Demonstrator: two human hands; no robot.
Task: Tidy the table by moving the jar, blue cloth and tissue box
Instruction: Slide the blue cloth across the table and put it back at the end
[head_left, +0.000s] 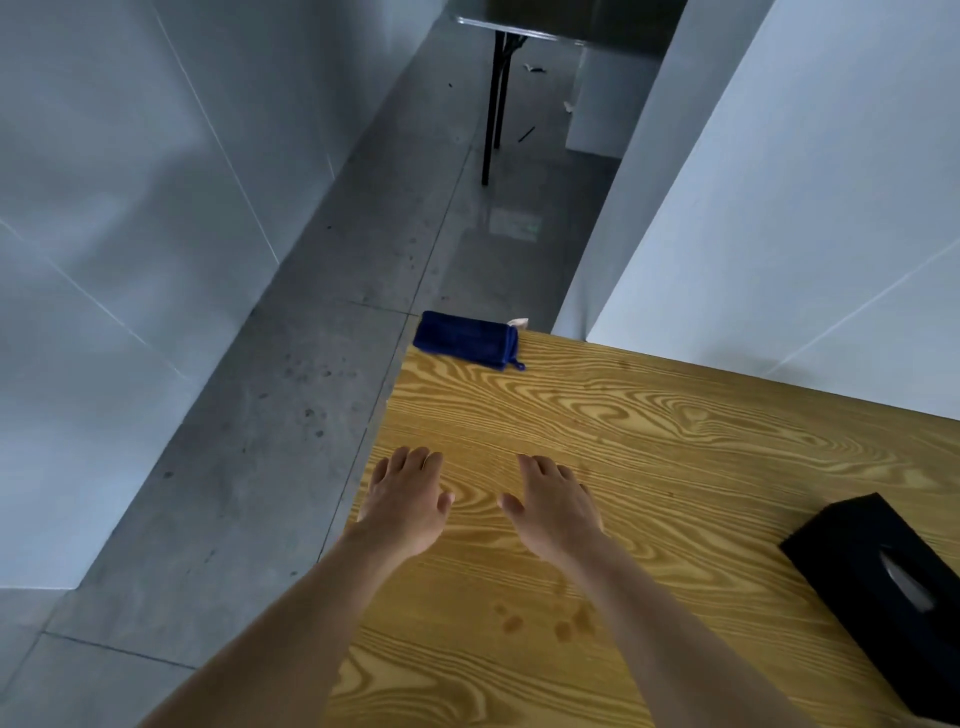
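Note:
A folded blue cloth (467, 340) lies at the far left corner of the wooden table (675, 441), partly over the edge. A black tissue box (883, 587) sits near the table's right side, cut off by the frame. My left hand (408, 501) and my right hand (556, 506) hover palm-down over the table's left part, fingers apart, holding nothing. Both are well short of the cloth and left of the tissue box. No jar is in view.
The table's left edge drops to a grey concrete floor (311, 415). White walls stand at left and at right behind the table. A dark table with black legs (493, 104) stands farther back. Small stains mark the wood near me.

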